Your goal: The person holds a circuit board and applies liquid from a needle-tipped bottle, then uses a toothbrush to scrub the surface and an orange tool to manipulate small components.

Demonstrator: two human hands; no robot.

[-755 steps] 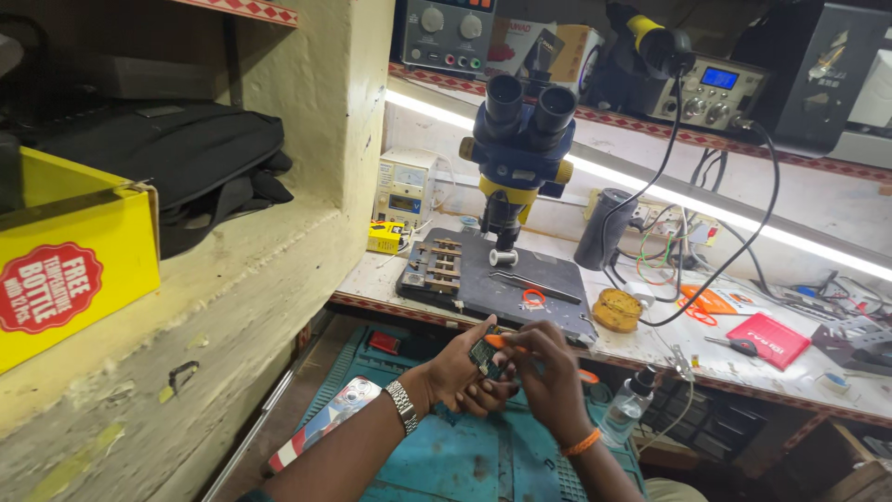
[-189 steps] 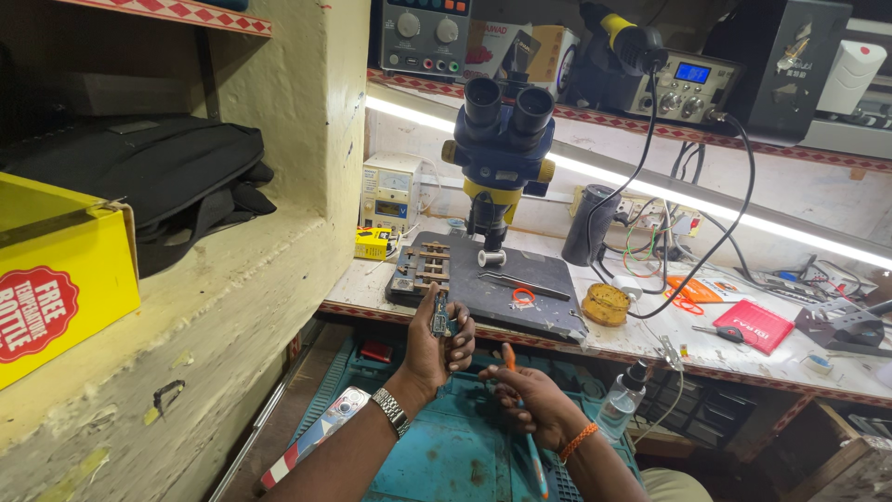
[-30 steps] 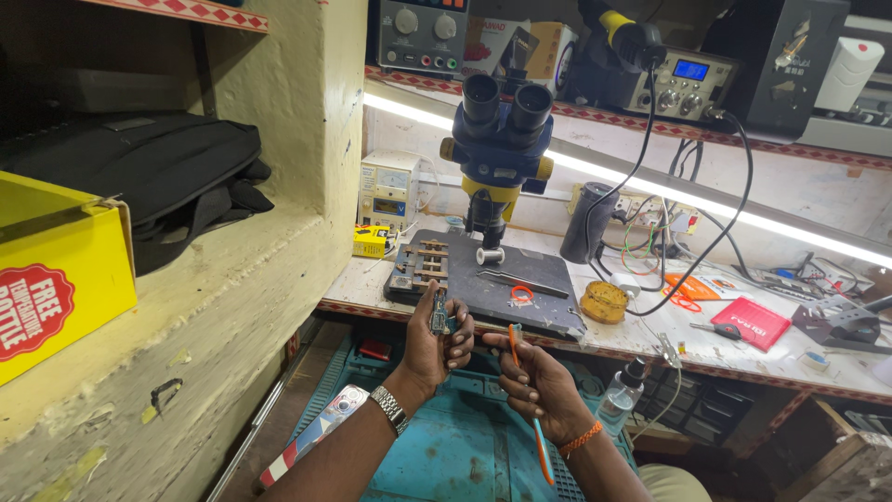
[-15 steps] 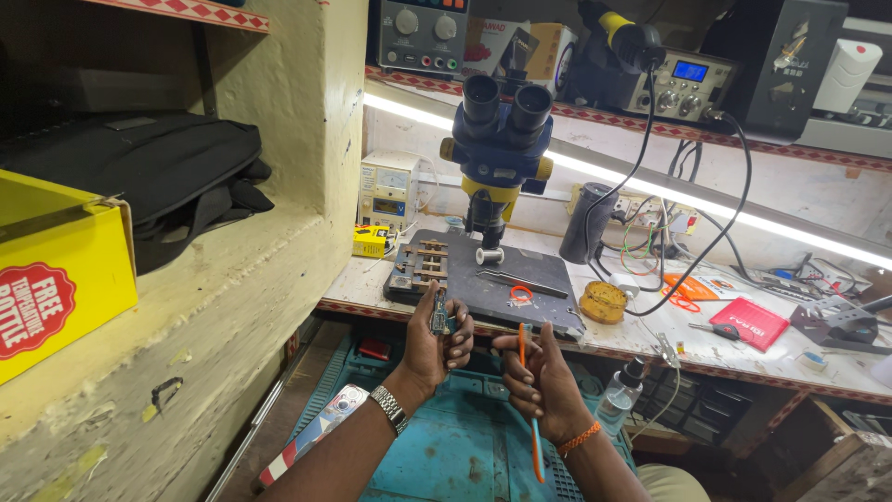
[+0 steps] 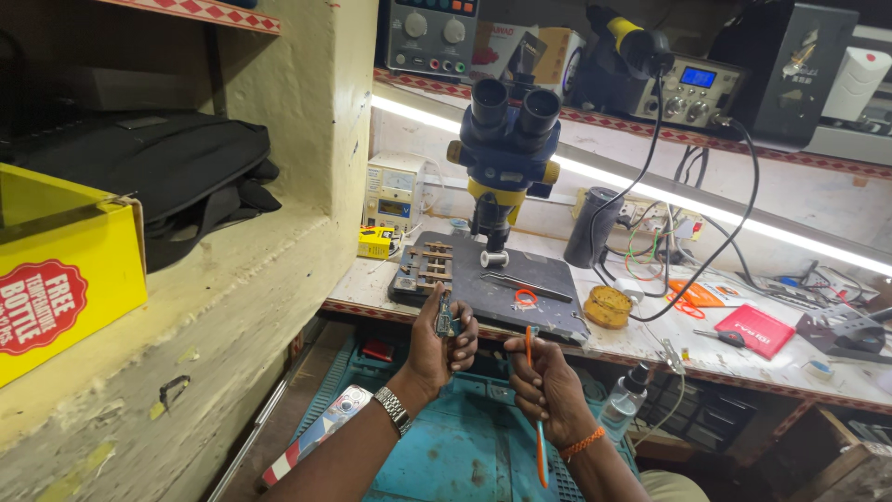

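My left hand (image 5: 439, 346) holds a small narrow circuit board (image 5: 445, 316) upright between thumb and fingers, just in front of the bench edge. My right hand (image 5: 546, 383) grips a thin orange brush-like tool (image 5: 533, 400), its shaft running nearly vertical through my fist, tip up near the dark work mat (image 5: 520, 288). The two hands are a short way apart. Beyond them a blue and yellow stereo microscope (image 5: 506, 153) stands over the mat. A watch sits on my left wrist and an orange band on my right.
Tweezers (image 5: 527, 284) lie on the mat beside a board holder (image 5: 430, 267). A yellow round tin (image 5: 608, 305), red box (image 5: 754, 328), cables and a small bottle (image 5: 625, 402) sit to the right. A blue crate (image 5: 446, 455) is below, and a black bag (image 5: 177, 172) on the left shelf.
My right hand has turned the orange tool more upright and drawn slightly closer to my left hand. The left hand keeps the small board in nearly the same place.
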